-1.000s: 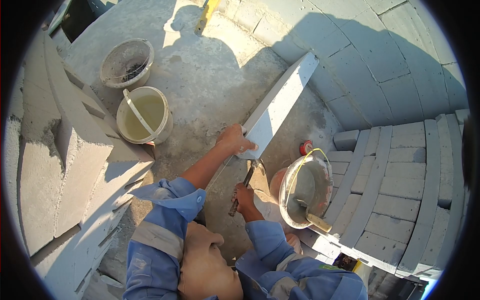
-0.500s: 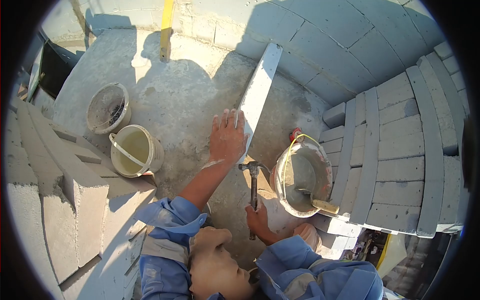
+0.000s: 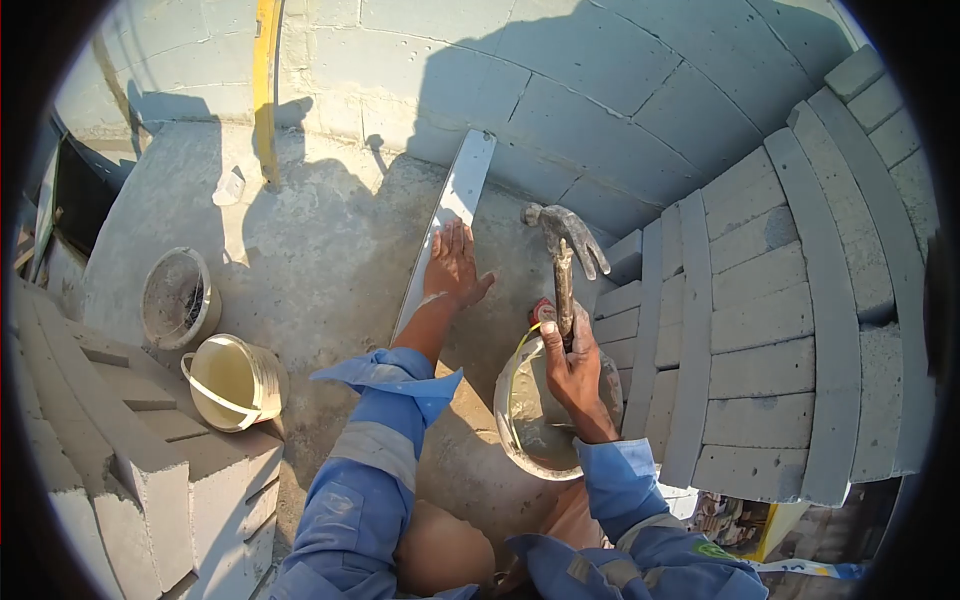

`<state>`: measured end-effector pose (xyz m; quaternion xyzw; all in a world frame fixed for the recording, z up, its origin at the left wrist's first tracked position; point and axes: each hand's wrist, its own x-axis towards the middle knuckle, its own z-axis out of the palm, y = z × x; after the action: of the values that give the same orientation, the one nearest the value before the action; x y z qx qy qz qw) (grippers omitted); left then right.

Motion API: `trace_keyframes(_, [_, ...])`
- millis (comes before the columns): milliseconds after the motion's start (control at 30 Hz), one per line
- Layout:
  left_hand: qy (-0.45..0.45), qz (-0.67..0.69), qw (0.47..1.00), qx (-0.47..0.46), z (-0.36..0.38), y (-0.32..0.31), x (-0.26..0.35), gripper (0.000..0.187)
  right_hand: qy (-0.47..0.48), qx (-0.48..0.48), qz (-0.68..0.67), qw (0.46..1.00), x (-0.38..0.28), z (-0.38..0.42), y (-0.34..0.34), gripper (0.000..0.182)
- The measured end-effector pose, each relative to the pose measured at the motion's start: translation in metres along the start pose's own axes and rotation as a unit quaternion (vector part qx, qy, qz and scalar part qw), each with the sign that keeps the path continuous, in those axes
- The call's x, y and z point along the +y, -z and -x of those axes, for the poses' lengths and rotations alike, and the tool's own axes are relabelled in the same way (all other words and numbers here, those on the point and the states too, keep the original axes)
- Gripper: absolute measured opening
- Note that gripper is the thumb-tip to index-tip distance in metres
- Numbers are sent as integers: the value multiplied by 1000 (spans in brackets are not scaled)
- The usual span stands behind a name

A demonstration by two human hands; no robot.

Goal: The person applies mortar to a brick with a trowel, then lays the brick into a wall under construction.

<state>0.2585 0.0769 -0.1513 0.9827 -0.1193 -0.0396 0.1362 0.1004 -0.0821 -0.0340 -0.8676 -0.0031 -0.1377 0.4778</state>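
Note:
My left hand [image 3: 456,268] lies flat with spread fingers on a long pale block [image 3: 462,182], which rests on the concrete floor with its far end near the block wall. In my right hand [image 3: 574,372] is a claw hammer [image 3: 564,262], gripped by its handle and raised with the head up. Beneath that hand stands a bucket of grey mortar [image 3: 540,405], partly hidden by the hand and forearm. A small red object [image 3: 541,312] shows beside the bucket's far rim.
Stacked grey blocks [image 3: 760,300] rise on the right, and more blocks [image 3: 130,430] on the left. A pale bucket [image 3: 240,383] and a dirty bucket [image 3: 182,300] stand at left. A yellow level [image 3: 265,95] leans against the wall [image 3: 420,75].
My right hand has lifted the hammer from low near my knees to above the mortar bucket. My left hand stays on the block, its thumb now spread out. The view has shifted.

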Motion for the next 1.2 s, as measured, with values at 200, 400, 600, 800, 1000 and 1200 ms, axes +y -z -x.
trace_keyframes(200, [-27, -51, 996, 60, -8, -6, -6, 101, -31, -42, 51, 997, 46, -154, -33, 46])
trace_keyframes(400, [-21, -54, 998, 33, -7, -5, -3, 100, 45, 98, -110, 988, 45, -236, -87, 44])
trace_keyframes(600, [-26, -42, 998, 41, -9, -4, -1, 99, -57, 6, 133, 989, 121, -274, -142, 52])
trace_keyframes(800, [-19, -26, 999, 41, -9, -6, -3, 98, -70, -5, 102, 992, 98, -260, -139, 53])
trace_keyframes(1000, [-20, -16, 999, 41, -7, -3, -2, 99, -8, 120, -70, 990, 57, -243, -129, 57])
trace_keyframes(1200, [-25, -31, 998, 40, -9, -9, -4, 99, -84, 2, 144, 986, 147, -267, -163, 51])
